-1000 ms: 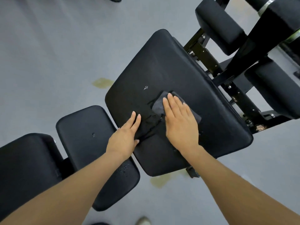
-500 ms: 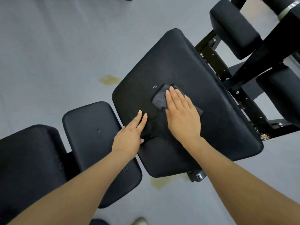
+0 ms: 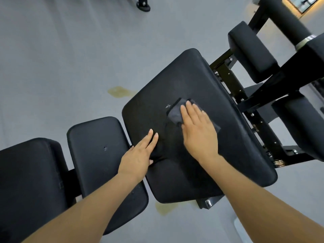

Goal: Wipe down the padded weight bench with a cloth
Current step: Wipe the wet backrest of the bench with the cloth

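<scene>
bench pad point(image 3: 201, 81), right hand point(image 3: 198, 135) flat-fingered on cloth point(image 3: 175, 113) mid-pad, left hand point(image 3: 140, 155) flat near left edge

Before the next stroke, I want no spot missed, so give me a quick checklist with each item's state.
1. Cloth under the right hand: ok, the palm lies flat on it, a corner showing past the fingertips.
2. Left hand bracing the pad: ok, flat on it beside the cloth, not on it.
3. Path ahead on the pad: ok, nothing lies on it.
4. White speck by the cloth: not ok, not yet wiped.
5. Small pad to the left: not ok, a mark shows mid-surface.
6. Cloth damp or dry: cannot tell.
</scene>
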Demonstrator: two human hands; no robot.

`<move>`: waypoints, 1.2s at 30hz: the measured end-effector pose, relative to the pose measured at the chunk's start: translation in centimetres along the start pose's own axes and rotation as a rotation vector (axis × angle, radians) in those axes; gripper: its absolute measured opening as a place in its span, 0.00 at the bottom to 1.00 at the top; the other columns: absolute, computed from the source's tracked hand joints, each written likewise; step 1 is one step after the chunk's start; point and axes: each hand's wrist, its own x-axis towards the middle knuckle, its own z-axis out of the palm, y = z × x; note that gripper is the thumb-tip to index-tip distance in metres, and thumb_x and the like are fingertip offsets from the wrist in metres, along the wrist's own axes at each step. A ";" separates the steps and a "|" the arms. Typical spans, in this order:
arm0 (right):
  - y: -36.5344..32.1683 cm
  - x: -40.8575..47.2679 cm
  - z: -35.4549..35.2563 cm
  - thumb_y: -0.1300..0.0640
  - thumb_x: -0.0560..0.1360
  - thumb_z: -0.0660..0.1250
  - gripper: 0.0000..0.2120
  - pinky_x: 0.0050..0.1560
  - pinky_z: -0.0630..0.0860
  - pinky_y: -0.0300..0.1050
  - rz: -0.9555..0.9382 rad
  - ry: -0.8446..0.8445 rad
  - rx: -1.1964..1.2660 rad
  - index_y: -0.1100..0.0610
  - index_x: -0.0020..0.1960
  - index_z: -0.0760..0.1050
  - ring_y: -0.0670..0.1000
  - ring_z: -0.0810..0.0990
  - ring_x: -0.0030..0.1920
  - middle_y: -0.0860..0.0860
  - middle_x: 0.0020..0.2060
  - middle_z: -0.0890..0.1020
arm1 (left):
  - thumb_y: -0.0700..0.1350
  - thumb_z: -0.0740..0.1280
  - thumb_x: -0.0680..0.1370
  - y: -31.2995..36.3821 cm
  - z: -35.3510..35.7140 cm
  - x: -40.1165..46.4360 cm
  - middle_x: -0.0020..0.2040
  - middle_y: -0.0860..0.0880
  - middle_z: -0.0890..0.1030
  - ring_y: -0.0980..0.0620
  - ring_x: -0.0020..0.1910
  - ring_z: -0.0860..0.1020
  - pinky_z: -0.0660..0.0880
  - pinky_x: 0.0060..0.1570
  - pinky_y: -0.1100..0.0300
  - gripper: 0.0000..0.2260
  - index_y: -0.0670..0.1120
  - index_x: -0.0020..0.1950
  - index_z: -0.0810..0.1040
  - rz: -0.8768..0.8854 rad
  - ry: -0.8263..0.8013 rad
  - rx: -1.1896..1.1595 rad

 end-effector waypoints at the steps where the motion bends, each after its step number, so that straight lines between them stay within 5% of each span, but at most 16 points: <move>1: -0.9 -1.8 0.5 0.56 0.77 0.60 0.25 0.71 0.61 0.49 -0.063 -0.021 -0.006 0.58 0.73 0.62 0.54 0.64 0.72 0.55 0.71 0.67 | 0.49 0.63 0.79 -0.1 -0.1 0.0 0.77 0.59 0.39 0.56 0.69 0.66 0.71 0.61 0.60 0.36 0.55 0.77 0.41 0.009 0.003 0.003; 7: 0.5 -1.2 0.9 0.55 0.74 0.62 0.25 0.71 0.59 0.47 -0.298 -0.087 -0.086 0.55 0.71 0.66 0.52 0.68 0.70 0.53 0.70 0.69 | 0.48 0.60 0.79 -1.0 -1.3 0.9 0.77 0.58 0.53 0.54 0.66 0.71 0.68 0.64 0.60 0.28 0.55 0.77 0.52 0.045 0.100 -0.032; 10: 0.7 3.7 0.6 0.55 0.78 0.57 0.23 0.72 0.58 0.48 -0.246 -0.022 -0.113 0.56 0.72 0.64 0.54 0.65 0.72 0.54 0.72 0.66 | 0.48 0.62 0.78 -2.7 -2.1 2.6 0.75 0.54 0.60 0.51 0.66 0.71 0.71 0.61 0.56 0.26 0.50 0.75 0.58 -0.057 0.216 -0.129; 13: -0.4 8.5 0.0 0.55 0.79 0.57 0.25 0.74 0.52 0.49 -0.126 0.001 -0.082 0.57 0.75 0.57 0.55 0.56 0.75 0.55 0.75 0.60 | 0.47 0.62 0.78 -4.5 -2.8 4.5 0.77 0.52 0.57 0.48 0.69 0.68 0.71 0.61 0.53 0.29 0.49 0.77 0.54 -0.147 0.235 -0.170; 16: -1.8 8.1 1.1 0.55 0.78 0.59 0.25 0.73 0.56 0.51 -0.085 0.094 -0.068 0.58 0.73 0.60 0.56 0.61 0.74 0.57 0.73 0.63 | 0.48 0.62 0.79 -5.6 -2.6 5.7 0.78 0.53 0.50 0.47 0.71 0.66 0.70 0.62 0.52 0.31 0.51 0.78 0.49 -0.176 0.149 -0.153; 23: -1.7 5.1 2.2 0.55 0.69 0.72 0.27 0.64 0.70 0.50 -0.431 -0.071 -0.080 0.55 0.66 0.72 0.53 0.74 0.66 0.53 0.66 0.75 | 0.50 0.61 0.80 -5.8 -2.7 6.4 0.78 0.55 0.46 0.46 0.67 0.71 0.72 0.61 0.50 0.30 0.54 0.77 0.49 -0.214 0.015 -0.167; 30: -0.8 14.1 0.2 0.57 0.80 0.53 0.24 0.73 0.55 0.50 -0.031 0.127 -0.043 0.60 0.74 0.56 0.56 0.58 0.74 0.58 0.74 0.60 | 0.50 0.60 0.80 -5.9 -2.9 6.5 0.78 0.57 0.46 0.48 0.59 0.77 0.73 0.61 0.51 0.30 0.55 0.77 0.48 -0.232 -0.028 -0.139; 33: -4.0 8.8 2.6 0.60 0.73 0.53 0.25 0.68 0.66 0.50 -0.216 0.076 -0.062 0.61 0.71 0.65 0.57 0.69 0.69 0.58 0.70 0.69 | 0.50 0.60 0.80 -5.9 -3.1 6.7 0.78 0.56 0.46 0.48 0.65 0.73 0.72 0.63 0.51 0.30 0.54 0.77 0.48 -0.230 -0.044 -0.116; 36: -4.3 6.9 2.9 0.60 0.68 0.68 0.26 0.64 0.71 0.48 -0.408 -0.044 0.023 0.57 0.66 0.72 0.53 0.75 0.65 0.54 0.65 0.75 | 0.50 0.61 0.79 -5.7 -3.5 6.8 0.78 0.55 0.46 0.48 0.67 0.71 0.71 0.64 0.51 0.31 0.54 0.77 0.48 -0.231 -0.062 -0.104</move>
